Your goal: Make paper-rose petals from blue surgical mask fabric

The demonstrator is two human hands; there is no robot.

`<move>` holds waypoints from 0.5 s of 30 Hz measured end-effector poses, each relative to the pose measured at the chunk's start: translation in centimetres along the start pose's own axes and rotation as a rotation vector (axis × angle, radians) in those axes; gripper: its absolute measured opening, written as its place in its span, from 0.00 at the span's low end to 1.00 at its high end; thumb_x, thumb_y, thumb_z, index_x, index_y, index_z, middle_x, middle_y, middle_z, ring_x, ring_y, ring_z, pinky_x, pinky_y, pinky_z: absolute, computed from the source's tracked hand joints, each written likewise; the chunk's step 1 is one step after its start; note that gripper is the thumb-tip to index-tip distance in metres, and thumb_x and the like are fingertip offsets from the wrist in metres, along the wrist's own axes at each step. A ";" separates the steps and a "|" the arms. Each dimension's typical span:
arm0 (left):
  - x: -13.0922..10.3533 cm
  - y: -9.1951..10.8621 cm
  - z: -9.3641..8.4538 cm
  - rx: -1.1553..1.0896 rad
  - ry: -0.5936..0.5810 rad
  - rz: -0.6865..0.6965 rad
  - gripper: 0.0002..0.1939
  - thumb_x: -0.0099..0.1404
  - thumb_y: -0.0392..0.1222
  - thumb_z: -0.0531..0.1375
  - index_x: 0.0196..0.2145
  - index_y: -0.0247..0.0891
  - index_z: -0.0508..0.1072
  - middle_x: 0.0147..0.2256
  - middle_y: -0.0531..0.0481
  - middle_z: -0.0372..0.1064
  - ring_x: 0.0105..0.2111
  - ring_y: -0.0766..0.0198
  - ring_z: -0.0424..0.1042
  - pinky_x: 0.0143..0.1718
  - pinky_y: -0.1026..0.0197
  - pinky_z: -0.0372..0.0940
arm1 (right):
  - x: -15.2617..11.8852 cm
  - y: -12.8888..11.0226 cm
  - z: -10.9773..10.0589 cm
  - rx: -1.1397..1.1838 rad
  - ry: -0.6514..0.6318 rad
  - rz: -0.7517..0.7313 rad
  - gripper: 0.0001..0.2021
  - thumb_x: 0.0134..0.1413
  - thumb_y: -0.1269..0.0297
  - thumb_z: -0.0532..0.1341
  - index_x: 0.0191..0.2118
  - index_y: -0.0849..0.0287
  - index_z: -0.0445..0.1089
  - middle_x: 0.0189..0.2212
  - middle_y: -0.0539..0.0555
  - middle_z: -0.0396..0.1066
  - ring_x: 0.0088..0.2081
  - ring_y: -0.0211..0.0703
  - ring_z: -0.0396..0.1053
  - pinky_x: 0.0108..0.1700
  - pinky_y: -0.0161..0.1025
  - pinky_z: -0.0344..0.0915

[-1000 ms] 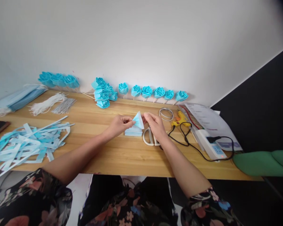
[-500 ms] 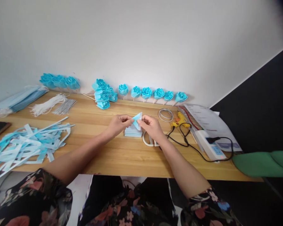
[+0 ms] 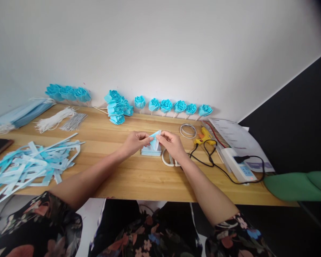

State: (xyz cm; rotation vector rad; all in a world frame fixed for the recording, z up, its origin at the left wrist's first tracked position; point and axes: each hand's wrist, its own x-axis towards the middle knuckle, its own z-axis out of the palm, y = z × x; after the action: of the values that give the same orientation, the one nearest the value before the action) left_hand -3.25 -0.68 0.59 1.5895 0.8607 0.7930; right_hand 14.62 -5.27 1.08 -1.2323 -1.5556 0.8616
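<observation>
Between my two hands is a small light-blue piece of mask fabric [image 3: 154, 142], folded to a pointed shape. My left hand [image 3: 136, 141] pinches its left side between thumb and fingers. At its right edge, my right hand [image 3: 171, 142] pinches it the same way. Just below the folded piece lies a stack of cut fabric squares [image 3: 151, 152], partly covered by it. White-handled scissors [image 3: 168, 161] rest on the table under my right wrist, their blades hidden.
Blue fabric flowers [image 3: 166, 105] line the wall. On the left are cut strips [image 3: 42, 164], white cords [image 3: 55, 119], grey wires [image 3: 73, 122] and face masks [image 3: 29, 111]. To the right are a wire coil [image 3: 188, 131], a yellow glue gun [image 3: 206, 136], a power strip [image 3: 238, 167] and a green object [image 3: 296, 186].
The folded fabric has tilted and sits slightly lower, its top corner down a little. Both hands keep their pinch on it, with only small finger movements.
</observation>
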 end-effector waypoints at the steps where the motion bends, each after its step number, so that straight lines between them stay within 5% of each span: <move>1: 0.0 0.0 0.0 -0.004 -0.011 -0.007 0.19 0.55 0.55 0.63 0.22 0.34 0.71 0.19 0.53 0.65 0.19 0.72 0.60 0.21 0.68 0.55 | 0.0 0.1 0.0 -0.018 0.009 0.000 0.17 0.55 0.50 0.59 0.24 0.58 0.63 0.20 0.46 0.60 0.24 0.35 0.58 0.27 0.33 0.55; 4: 0.0 0.2 0.0 -0.022 -0.006 -0.018 0.19 0.54 0.55 0.64 0.23 0.34 0.72 0.19 0.53 0.65 0.19 0.72 0.60 0.21 0.68 0.55 | 0.1 0.2 -0.1 -0.054 0.040 -0.032 0.15 0.57 0.52 0.58 0.26 0.58 0.65 0.20 0.47 0.63 0.25 0.36 0.61 0.28 0.34 0.59; 8: 0.0 0.5 -0.3 -0.117 0.046 -0.016 0.19 0.55 0.54 0.64 0.21 0.34 0.70 0.19 0.53 0.65 0.19 0.72 0.60 0.22 0.67 0.55 | 0.2 0.0 -0.2 -0.099 0.142 -0.149 0.11 0.58 0.60 0.57 0.44 0.56 0.71 0.36 0.53 0.73 0.38 0.42 0.70 0.38 0.37 0.67; 11: 0.2 0.3 -0.6 -0.207 0.082 -0.026 0.20 0.56 0.54 0.64 0.20 0.34 0.69 0.18 0.53 0.64 0.19 0.72 0.61 0.22 0.67 0.55 | 0.2 -0.2 -0.4 -0.254 0.161 -0.298 0.19 0.57 0.68 0.57 0.54 0.51 0.68 0.51 0.56 0.69 0.52 0.46 0.66 0.46 0.42 0.68; 15: 0.4 -0.3 -0.7 -0.272 0.085 -0.050 0.20 0.56 0.54 0.64 0.21 0.33 0.69 0.18 0.53 0.64 0.19 0.73 0.60 0.21 0.67 0.54 | 0.3 0.1 -0.4 -0.450 0.129 -0.446 0.25 0.54 0.74 0.58 0.56 0.46 0.67 0.59 0.53 0.62 0.60 0.49 0.58 0.59 0.53 0.59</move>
State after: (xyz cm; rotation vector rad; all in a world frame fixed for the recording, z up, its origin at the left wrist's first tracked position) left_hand -3.63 0.03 0.47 1.2985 0.8118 0.9065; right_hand 15.00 -5.01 1.16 -1.1461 -1.8775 0.1439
